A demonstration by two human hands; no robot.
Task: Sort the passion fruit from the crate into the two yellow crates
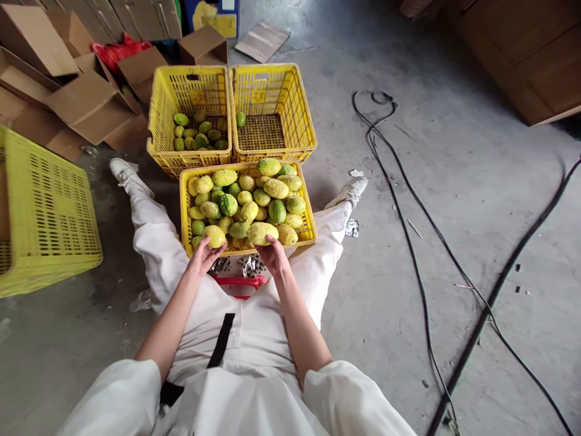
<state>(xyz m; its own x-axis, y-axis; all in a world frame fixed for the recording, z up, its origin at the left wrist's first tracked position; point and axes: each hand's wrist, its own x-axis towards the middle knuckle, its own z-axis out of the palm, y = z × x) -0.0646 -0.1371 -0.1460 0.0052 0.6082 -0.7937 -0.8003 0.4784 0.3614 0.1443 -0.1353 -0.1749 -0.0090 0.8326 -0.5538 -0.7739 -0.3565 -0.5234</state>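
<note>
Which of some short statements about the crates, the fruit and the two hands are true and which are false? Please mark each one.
1. The left hand holds a yellow-green fruit at the near edge of the full crate. True.
2. The right hand is empty and rests on the floor. False: it holds a larger yellow fruit at the same crate.
3. The far right crate is full to the rim. False: only one green fruit shows in it.
4. The far left crate holds a shallow layer of fruit. True.
5. Black cables lie on the floor to the right. True.
</note>
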